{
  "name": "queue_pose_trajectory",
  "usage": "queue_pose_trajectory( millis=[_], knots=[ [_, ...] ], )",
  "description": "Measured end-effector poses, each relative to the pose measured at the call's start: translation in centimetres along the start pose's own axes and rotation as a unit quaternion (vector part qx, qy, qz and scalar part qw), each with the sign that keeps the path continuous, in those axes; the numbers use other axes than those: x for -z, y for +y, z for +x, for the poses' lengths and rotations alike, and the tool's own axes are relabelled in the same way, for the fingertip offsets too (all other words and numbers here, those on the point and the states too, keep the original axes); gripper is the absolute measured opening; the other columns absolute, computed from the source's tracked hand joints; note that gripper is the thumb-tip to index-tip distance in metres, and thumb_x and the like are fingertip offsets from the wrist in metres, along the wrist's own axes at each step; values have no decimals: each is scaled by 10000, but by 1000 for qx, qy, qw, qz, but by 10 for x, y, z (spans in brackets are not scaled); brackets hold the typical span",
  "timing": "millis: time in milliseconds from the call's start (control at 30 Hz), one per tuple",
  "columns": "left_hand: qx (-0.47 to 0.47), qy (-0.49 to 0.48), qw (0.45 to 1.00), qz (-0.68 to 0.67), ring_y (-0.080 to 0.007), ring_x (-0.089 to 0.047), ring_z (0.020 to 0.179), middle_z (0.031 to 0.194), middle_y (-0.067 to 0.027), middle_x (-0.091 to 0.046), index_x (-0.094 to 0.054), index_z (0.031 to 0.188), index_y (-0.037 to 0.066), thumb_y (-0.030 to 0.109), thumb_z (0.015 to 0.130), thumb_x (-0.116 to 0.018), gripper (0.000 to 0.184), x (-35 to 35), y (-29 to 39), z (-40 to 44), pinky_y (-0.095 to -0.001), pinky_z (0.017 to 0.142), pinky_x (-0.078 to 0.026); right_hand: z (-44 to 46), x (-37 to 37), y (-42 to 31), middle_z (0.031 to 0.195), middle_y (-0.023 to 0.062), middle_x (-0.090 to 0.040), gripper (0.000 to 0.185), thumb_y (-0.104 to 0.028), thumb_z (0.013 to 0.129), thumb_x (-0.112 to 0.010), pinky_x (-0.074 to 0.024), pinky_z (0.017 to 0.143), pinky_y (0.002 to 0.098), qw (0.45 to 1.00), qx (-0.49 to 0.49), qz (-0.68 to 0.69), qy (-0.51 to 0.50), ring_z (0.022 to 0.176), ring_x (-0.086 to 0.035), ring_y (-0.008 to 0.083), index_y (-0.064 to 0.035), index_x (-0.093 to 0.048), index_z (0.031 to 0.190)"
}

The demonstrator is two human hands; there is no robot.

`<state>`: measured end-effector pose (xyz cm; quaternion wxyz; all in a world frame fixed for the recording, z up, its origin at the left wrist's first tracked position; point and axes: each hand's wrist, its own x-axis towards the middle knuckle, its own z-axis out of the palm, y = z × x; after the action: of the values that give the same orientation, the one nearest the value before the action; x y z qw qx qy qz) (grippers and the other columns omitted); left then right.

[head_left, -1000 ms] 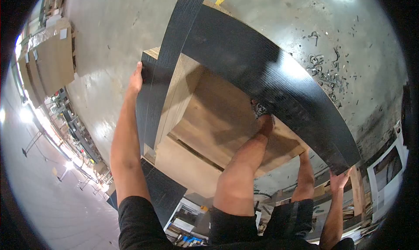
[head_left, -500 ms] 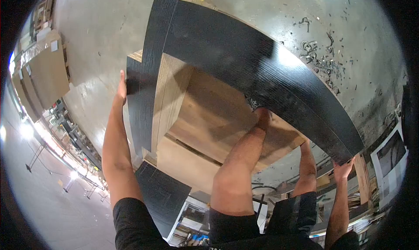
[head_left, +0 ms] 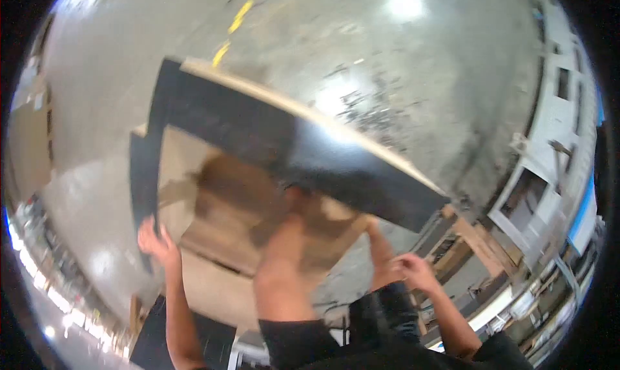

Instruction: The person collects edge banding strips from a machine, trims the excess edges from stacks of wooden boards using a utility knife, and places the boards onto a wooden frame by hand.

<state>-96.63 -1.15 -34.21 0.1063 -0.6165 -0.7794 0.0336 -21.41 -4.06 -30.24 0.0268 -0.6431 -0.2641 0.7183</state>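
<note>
A large frame of black panels [head_left: 258,144] with bare wood edges and a wooden inside surrounds one of my legs. My left hand [head_left: 157,241] is at the lower part of the left black side panel, its thumb and fingers apart. On the right, my right hand [head_left: 413,270] is below the end of the long black panel and apart from it. Its fingers look curled, blurred by motion, and whether they hold anything is unclear. Light wooden boards [head_left: 219,289] lie below the frame's opening.
A cardboard stack [head_left: 29,144] stands at the far left. Dark scraps [head_left: 371,108] and yellow tape [head_left: 240,16] are on the floor. White cut-out panels [head_left: 524,202] and wood pieces [head_left: 481,244] lie at the right. A black board [head_left: 187,338] is at lower left.
The view has shifted, and the frame appears farther left and lower. My right hand has let go of the long panel's end. My left hand has moved down the left side panel.
</note>
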Motion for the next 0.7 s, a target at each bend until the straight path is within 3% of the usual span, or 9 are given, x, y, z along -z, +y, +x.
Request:
queue_pose_trajectory(
  millis=[33,100,133,167,200,233,267,667,700],
  knots=[
    [-24,-17,999,-34,-396,-513,1419,1463,-167,-649,-645,1437,47,340,1083,-646,460,25,31,-29,-566,1241,-297,-18,-9,-59,1189,58,-729,279,-54,986,-753,-573,950,333,994,-39,49,-94,1050,-707,156,-33,-737,1264],
    [-47,-17,997,-67,-410,-536,1383,1440,-169,-648,-636,1424,46,355,1072,-686,472,42,71,-99,-601,1210,-324,-62,-18,-137,1234,108,-708,296,-106,961,-831,-530,1021,391,945,197,69,-253,1159,-668,234,-40,-767,1243],
    [-17,-30,997,-68,-406,-547,1364,1408,-162,-656,-645,1407,54,376,1079,-670,460,51,91,-126,-593,1196,-335,-95,-21,-156,1217,131,-706,320,-151,956,-848,-503,1052,445,902,191,156,-355,1179,-650,284,-32,-774,1243],
    [17,-48,993,-106,-398,-532,1379,1420,-170,-643,-644,1415,57,347,1090,-645,436,70,118,-141,-599,1197,-333,-124,-19,-192,1217,143,-704,319,-159,976,-828,-500,1025,471,822,317,171,-441,1176,-637,319,-21,-773,1258],
    [46,-70,987,-138,-390,-517,1394,1433,-178,-629,-644,1423,60,319,1101,-621,413,94,145,-154,-605,1197,-331,-161,-11,-220,1121,111,-677,188,-252,1018,-779,-484,977,470,772,323,182,-516,1074,-621,289,-68,-781,1056],
    [58,-65,986,-145,-392,-521,1380,1421,-175,-627,-640,1416,52,329,1110,-604,415,108,163,-167,-599,1185,-341,-188,-10,-241,1212,192,-683,278,-153,1100,-657,-506,828,482,664,458,216,-551,1015,-644,337,23,-762,1289],
    [70,-58,985,-149,-395,-524,1365,1409,-171,-624,-636,1409,43,339,1119,-587,418,121,179,-176,-594,1172,-350,-223,-3,-238,1169,198,-674,256,-148,1100,-652,-482,802,484,639,453,233,-577,956,-624,352,6,-805,1236],
    [11,27,954,-298,-377,-643,1197,1270,-199,-703,-662,1357,-4,326,1109,-645,413,311,306,-220,-481,1071,-491,-524,67,-144,1234,248,-618,297,-190,1141,-528,-482,836,505,507,721,42,-470,1014,-591,426,-4,-759,1124],
    [-22,54,949,-309,-405,-659,1165,1259,-224,-710,-681,1325,-15,328,1099,-669,411,333,317,-218,-490,1041,-516,-533,63,-138,1237,252,-618,238,-171,1115,-581,-485,870,520,446,759,54,-471,1045,-595,432,-9,-749,1160]
  ],
)
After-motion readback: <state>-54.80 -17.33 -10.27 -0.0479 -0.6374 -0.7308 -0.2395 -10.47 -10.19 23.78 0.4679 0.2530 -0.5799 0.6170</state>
